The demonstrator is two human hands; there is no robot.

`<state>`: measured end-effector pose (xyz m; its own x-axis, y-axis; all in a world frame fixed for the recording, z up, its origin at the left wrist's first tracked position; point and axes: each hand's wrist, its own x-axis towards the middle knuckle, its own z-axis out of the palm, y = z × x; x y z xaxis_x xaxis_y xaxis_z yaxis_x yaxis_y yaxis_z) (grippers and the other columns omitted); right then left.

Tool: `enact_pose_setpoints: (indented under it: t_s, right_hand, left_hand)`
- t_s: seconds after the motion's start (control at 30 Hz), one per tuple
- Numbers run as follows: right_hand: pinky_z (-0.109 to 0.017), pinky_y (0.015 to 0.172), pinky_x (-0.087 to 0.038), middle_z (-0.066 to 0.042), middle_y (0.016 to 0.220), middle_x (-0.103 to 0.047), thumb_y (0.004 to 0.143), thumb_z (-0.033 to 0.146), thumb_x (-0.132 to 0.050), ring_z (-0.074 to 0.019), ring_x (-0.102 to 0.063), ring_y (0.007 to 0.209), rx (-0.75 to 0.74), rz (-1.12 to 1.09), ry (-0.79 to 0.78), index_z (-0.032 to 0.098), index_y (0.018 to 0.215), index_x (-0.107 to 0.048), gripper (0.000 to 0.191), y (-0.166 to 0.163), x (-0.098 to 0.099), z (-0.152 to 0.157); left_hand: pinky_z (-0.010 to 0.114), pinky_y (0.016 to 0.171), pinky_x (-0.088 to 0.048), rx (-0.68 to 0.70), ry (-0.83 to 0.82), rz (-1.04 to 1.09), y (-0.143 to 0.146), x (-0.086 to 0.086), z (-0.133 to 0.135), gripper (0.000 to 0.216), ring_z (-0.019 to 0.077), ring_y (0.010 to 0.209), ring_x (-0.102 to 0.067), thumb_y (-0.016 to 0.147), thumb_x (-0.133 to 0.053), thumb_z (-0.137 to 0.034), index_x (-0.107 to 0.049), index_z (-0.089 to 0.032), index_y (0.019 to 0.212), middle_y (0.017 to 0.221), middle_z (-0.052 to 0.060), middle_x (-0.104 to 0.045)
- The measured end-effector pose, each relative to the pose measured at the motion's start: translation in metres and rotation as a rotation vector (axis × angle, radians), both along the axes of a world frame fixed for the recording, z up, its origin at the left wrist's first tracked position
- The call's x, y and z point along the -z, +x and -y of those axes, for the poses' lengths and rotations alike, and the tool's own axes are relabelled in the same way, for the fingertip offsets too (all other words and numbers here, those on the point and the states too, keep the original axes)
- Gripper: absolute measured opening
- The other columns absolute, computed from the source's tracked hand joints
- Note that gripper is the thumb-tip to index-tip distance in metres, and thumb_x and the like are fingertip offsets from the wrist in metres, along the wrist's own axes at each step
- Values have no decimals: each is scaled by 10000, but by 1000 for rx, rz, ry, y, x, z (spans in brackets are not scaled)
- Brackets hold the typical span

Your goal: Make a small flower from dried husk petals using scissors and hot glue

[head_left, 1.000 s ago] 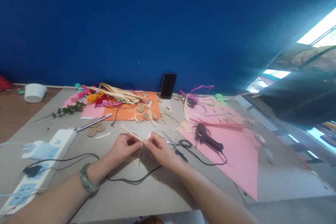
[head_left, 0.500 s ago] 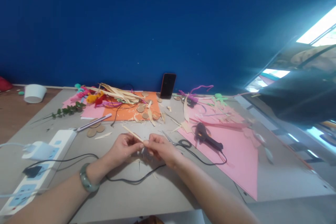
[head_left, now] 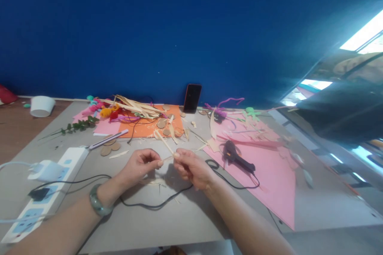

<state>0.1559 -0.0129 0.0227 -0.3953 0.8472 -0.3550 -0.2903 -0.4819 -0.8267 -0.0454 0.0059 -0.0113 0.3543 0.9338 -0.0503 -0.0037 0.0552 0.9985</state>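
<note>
My left hand (head_left: 143, 166), with a green bangle on its wrist, pinches one end of a pale straw strip (head_left: 166, 143) between thumb and forefinger. My right hand (head_left: 193, 168) is closed on the same strip a little further right. From the right fingertips the strip folds back up and to the left, while a thin part of it spans the short gap between the hands. Both hands hover over the grey table, above a black cable (head_left: 152, 206) and a few straw scraps (head_left: 152, 182).
A hot glue gun (head_left: 237, 156) lies on pink sheets (head_left: 269, 183) at right. A phone (head_left: 192, 98) leans on the blue wall. A straw bundle (head_left: 137, 105) covers orange paper (head_left: 143, 130). Left are a power strip (head_left: 70, 159), leafy sprig (head_left: 77, 124) and white cup (head_left: 42, 106).
My hands have drawn apart slightly, the right one moving right. The strip, earlier pointing up-left from touching fingertips, now bends at the right fingers with a thin part between the hands.
</note>
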Motion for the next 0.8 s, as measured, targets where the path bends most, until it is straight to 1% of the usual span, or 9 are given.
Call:
enact_pose_setpoints:
  t_s: [0.1, 0.17, 0.2, 0.27, 0.33, 0.47, 0.6, 0.7, 0.8]
  right_hand:
    - [-185, 377, -99, 94, 500, -423, 722, 426, -683, -19, -180, 372, 132, 6, 53, 201, 650, -356, 404, 5, 0, -5]
    - [-187, 388, -118, 92, 518, -427, 725, 434, -678, -24, -208, 384, 177, 103, 105, 199, 670, -388, 377, 5, 3, -5]
    - [-185, 397, -142, 91, 525, -428, 715, 430, -692, -31, -244, 399, 161, 169, 138, 198, 688, -416, 361, 3, 5, -4]
    - [-184, 429, -210, 87, 543, -435, 677, 417, -740, -49, -328, 453, 76, 276, 220, 195, 731, -465, 357, -4, 10, 0]
    - [-192, 470, -267, 80, 575, -449, 660, 434, -764, -62, -375, 507, 3, 308, 295, 190, 755, -476, 389, -11, 15, 4]
    - [-202, 477, -270, 77, 557, -431, 713, 531, -700, -64, -351, 505, 41, 347, 364, 186, 700, -452, 426, -20, 23, 7]
    - [-203, 428, -215, 82, 479, -429, 732, 546, -677, -58, -325, 438, 27, 378, 318, 193, 654, -429, 438, -21, 23, 7]
    - [-200, 395, -155, 81, 468, -448, 756, 520, -662, -44, -281, 385, -18, 286, 215, 197, 654, -419, 417, -18, 18, 7]
    - [-197, 382, -101, 87, 460, -444, 746, 507, -671, -32, -221, 361, -16, 170, 108, 202, 640, -381, 434, -11, 9, 5]
  left_hand:
    - [204, 531, -417, -27, -41, 14, 0, -3, 1, 236, 91, 531, -514, 651, -774, -331, -639, -137, 655, 580, -7, -609]
    - [202, 523, -412, -40, -68, 29, 1, -3, 2, 238, 89, 520, -513, 646, -776, -335, -641, -139, 656, 578, -6, -617]
    - [201, 515, -407, -44, -81, 33, 2, -3, 2, 243, 87, 510, -507, 641, -778, -338, -640, -139, 653, 569, -8, -614]
    - [201, 503, -399, -51, -102, 34, 4, -1, 4, 257, 83, 493, -493, 623, -785, -347, -636, -137, 637, 548, -11, -602]
    - [205, 505, -400, -59, -110, 26, 7, 2, 4, 276, 86, 494, -492, 599, -795, -357, -636, -132, 619, 546, -5, -603]
    - [207, 510, -401, -25, -96, 28, 10, 8, 4, 300, 90, 505, -495, 615, -780, -385, -636, -122, 614, 545, 0, -595]
    - [206, 498, -393, -1, -84, 29, 10, 9, 6, 301, 87, 491, -478, 623, -776, -384, -628, -121, 620, 528, -9, -575]
    - [211, 529, -411, 23, -54, 6, 8, 7, 6, 270, 98, 533, -510, 663, -756, -367, -652, -119, 670, 585, 11, -613]
    - [206, 529, -408, 12, -25, -23, 5, 4, 4, 254, 98, 546, -510, 678, -754, -359, -651, -127, 685, 605, 6, -613]
